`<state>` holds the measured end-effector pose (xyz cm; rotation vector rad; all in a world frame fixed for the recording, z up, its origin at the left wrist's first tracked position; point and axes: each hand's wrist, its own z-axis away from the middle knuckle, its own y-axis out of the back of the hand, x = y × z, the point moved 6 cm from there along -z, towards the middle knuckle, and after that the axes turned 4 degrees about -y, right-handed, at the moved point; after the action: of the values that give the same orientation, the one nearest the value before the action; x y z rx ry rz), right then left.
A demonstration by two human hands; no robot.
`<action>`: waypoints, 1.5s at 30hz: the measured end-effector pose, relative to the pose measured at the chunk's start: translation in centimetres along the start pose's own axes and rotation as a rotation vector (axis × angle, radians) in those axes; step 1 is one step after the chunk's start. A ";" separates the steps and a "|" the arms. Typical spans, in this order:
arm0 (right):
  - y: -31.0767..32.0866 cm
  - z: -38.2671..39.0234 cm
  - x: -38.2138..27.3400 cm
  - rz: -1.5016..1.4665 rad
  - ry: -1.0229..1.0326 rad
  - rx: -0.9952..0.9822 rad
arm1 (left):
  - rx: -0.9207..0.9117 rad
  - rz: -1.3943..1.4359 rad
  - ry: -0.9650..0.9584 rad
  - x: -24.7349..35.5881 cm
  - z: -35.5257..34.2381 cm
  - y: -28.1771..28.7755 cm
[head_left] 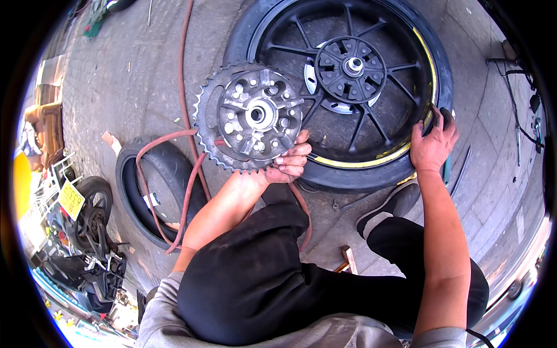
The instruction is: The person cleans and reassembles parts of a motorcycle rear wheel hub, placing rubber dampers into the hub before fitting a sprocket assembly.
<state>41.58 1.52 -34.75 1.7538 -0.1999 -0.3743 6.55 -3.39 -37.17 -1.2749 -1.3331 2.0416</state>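
Note:
My left hand [290, 162] grips the lower right edge of a toothed metal sprocket with its silver hub carrier [250, 116], holding it up above the pavement. A black motorcycle wheel with tyre and yellow rim stripe [348, 75] lies flat in front of me, its round black hub [350, 68] facing up. My right hand [432, 142] rests on the wheel's right side, fingers closed over the tyre and rim edge. The sprocket sits just left of the wheel, partly overlapping its rim.
A loose black tyre [159, 185] lies at the left with a red hose [185, 87] running over it. A parked motorcycle with a yellow plate [87, 226] stands at far left. My black shoe [394, 203] sits below the wheel. Cables [516, 104] lie at the right.

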 end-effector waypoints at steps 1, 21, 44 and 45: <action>0.0 -0.1 0.0 -0.005 -0.002 -0.001 | 0.000 -0.003 0.000 0.1 0.0 0.0; 0.2 0.0 0.6 -0.050 -0.012 0.016 | 0.351 -0.195 -0.174 1.4 0.4 -2.1; 0.4 -0.1 0.8 -0.126 -0.023 0.044 | 1.031 -1.079 -0.754 10.7 -9.7 -12.3; 0.4 -0.2 0.7 -0.135 -0.027 0.035 | 1.040 -1.170 -0.776 11.8 -9.7 -12.1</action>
<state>42.38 1.38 -34.39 1.8031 -0.1081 -0.4957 6.96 15.77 -33.58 0.6850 -0.6468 1.7553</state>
